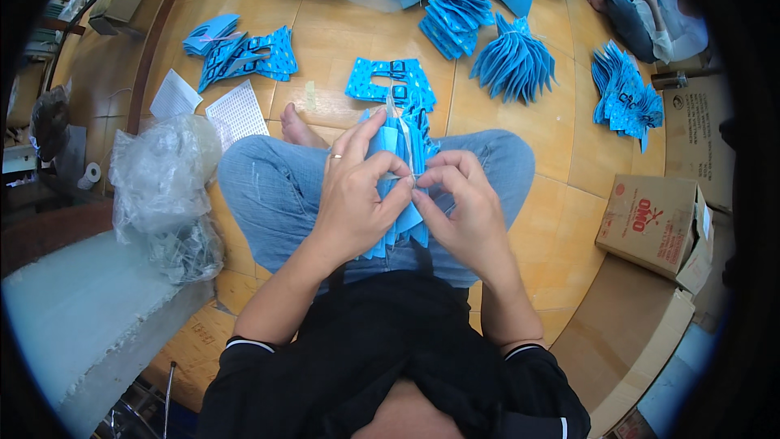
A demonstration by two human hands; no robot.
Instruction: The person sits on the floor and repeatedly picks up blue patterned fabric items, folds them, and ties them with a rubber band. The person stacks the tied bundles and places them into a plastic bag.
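Note:
A bundle of blue cut-card pieces rests in my lap, its sheets standing on edge and fanned. Thumb and finger of my left hand pinch together at the middle of the bundle, on what looks like a thin pale string. From the other side my right hand pinches at the same spot, fingertips almost touching the left ones. How the string runs under the fingers is hidden. Just beyond lies a printed blue card stack with black markings and a cut-out.
Tied blue bundles lie ahead and right, others ahead left near white sheets. Clear plastic bags sit at my left. Cardboard boxes stand at my right. Another person sits at the far right.

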